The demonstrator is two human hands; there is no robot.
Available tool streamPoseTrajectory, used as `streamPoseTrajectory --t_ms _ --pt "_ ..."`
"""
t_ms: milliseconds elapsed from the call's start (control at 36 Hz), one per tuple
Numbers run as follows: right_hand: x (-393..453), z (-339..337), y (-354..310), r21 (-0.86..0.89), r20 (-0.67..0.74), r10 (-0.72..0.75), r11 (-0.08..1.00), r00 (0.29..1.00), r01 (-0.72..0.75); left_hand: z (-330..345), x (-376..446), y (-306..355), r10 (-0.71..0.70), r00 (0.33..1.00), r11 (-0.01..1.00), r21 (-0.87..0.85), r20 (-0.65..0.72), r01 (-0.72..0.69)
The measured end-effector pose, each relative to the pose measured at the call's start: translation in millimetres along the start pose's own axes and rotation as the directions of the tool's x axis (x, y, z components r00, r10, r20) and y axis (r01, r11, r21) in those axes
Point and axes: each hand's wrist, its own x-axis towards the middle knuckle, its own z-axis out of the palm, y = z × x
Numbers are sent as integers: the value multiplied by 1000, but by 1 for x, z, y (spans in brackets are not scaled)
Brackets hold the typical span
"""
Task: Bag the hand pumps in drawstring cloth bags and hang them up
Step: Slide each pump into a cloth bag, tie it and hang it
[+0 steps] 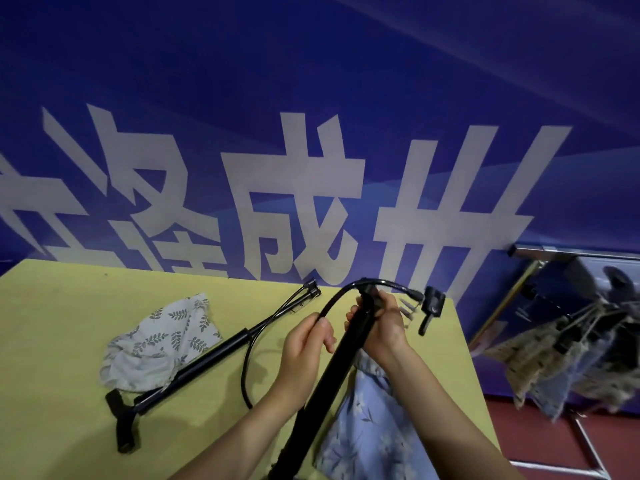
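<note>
Both hands are up over the yellow surface (69, 341), working on one black hand pump (332, 368) held slanting, its upper end near the far edge. His or her right hand (379, 323) is curled around the top of that pump's barrel, fingers wrapped tight. From there the pump's black hose (334, 301) arches up and over, and the left hand (304, 348) pinches the hose between thumb and fingers where it comes down. The hose's far end carries a black nozzle head (431, 308) that hangs just past the right hand, above the corner of the surface.

Under the right forearm lies a blue flowered cloth bag (367, 434), spread beside the held pump's lower part; whether the pump's foot is inside it I cannot tell.

Further left, a second hand pump (214, 355) lies flat on the surface, its handle (121, 424) toward the near edge and its thin hose looping beside it. A white cloth bag with grey leaf print (159, 344) lies crumpled against it.

Off to the right, a metal rack (571, 252) carries several filled cloth bags (561, 362) hanging in a bunch, blurred. A blue banner with large white characters (294, 202) fills the wall behind.
</note>
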Motion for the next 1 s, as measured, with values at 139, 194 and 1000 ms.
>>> streamPoseTrajectory --t_ms 139,194,1000 --pt "-1 -11 -7 81 38 77 993 996 -80 7 9 18 -62 998 995 -80 25 64" --pt "-4 -8 -7 41 95 103 993 990 -107 9 15 17 -112 994 990 -87 6 112" --pt "-14 -5 24 -3 17 -222 975 975 223 20 12 -29 -384 909 923 92 160 374"
